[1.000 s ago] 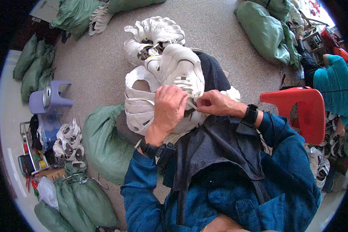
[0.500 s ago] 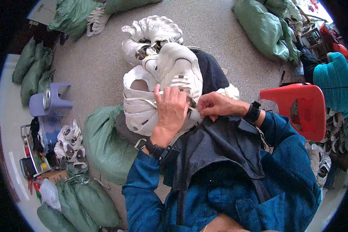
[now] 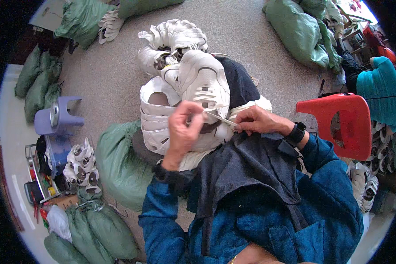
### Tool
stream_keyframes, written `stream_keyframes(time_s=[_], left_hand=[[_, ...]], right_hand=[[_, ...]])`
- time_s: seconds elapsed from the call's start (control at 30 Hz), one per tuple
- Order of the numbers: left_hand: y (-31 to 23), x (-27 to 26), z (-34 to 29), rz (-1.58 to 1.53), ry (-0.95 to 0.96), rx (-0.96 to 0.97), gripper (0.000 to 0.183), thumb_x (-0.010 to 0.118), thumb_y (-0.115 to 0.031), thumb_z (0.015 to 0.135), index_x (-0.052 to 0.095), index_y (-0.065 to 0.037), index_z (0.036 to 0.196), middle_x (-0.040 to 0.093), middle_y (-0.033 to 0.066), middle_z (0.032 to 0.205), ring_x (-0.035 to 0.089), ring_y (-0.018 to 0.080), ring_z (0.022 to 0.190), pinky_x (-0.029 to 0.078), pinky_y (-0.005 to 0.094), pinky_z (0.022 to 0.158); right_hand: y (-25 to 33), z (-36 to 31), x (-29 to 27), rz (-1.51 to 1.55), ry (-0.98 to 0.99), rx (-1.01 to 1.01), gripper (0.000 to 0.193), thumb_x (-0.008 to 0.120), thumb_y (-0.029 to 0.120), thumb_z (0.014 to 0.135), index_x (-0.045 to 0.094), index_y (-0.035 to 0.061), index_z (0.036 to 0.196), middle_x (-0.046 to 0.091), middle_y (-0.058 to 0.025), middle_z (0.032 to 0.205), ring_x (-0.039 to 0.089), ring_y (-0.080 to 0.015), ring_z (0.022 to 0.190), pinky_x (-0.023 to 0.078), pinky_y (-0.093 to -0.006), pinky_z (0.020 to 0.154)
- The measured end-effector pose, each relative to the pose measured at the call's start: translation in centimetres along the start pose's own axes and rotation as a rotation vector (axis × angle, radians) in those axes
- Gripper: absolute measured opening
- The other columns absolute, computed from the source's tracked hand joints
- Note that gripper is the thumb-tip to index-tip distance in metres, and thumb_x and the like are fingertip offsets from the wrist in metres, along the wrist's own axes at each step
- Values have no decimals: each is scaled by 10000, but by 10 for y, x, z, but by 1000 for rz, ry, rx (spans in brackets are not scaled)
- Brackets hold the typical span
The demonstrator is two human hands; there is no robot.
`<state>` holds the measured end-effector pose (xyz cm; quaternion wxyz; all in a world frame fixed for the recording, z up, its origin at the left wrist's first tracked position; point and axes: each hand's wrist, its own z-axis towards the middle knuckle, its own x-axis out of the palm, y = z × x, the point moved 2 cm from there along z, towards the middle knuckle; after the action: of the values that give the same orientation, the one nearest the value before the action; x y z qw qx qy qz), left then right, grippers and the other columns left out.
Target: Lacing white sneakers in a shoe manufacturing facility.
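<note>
The white shoe upper looks like smooth synthetic leather with a soft, low sheen; its lace is flat woven cloth. The dark grey apron is matt cloth, slightly fuzzy. The green sack looks like crinkled woven plastic, faintly shiny. The red chair is smooth, glossy plastic; the purple stool is smooth plastic, duller. The speckled floor looks stone-like.
</note>
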<state>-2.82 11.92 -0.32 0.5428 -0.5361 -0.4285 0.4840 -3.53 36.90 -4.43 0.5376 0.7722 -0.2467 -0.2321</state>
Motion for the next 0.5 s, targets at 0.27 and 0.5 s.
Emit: stream_keyframes(time_s=[0.27, 0.5], left_hand=[[-39, -88, -9, 756, 68, 106, 193, 548, -19, 936, 690, -23, 1066, 659, 115, 883, 651, 254, 782, 499, 356, 691], [-3, -175, -23, 1083, -155, 47, 142, 570, -49, 918, 674, -19, 1009, 626, 156, 891, 631, 353, 835, 487, 432, 723]], right_hand=[[3, -16, -16, -208, -113, -254, 167, 660, 174, 963, 692, 11, 975, 613, 0, 800, 558, -74, 696, 457, -234, 633], [61, -39, -22, 177, 54, 5, 192, 672, 194, 947, 721, 8, 947, 643, -3, 780, 566, -58, 683, 443, -211, 590]])
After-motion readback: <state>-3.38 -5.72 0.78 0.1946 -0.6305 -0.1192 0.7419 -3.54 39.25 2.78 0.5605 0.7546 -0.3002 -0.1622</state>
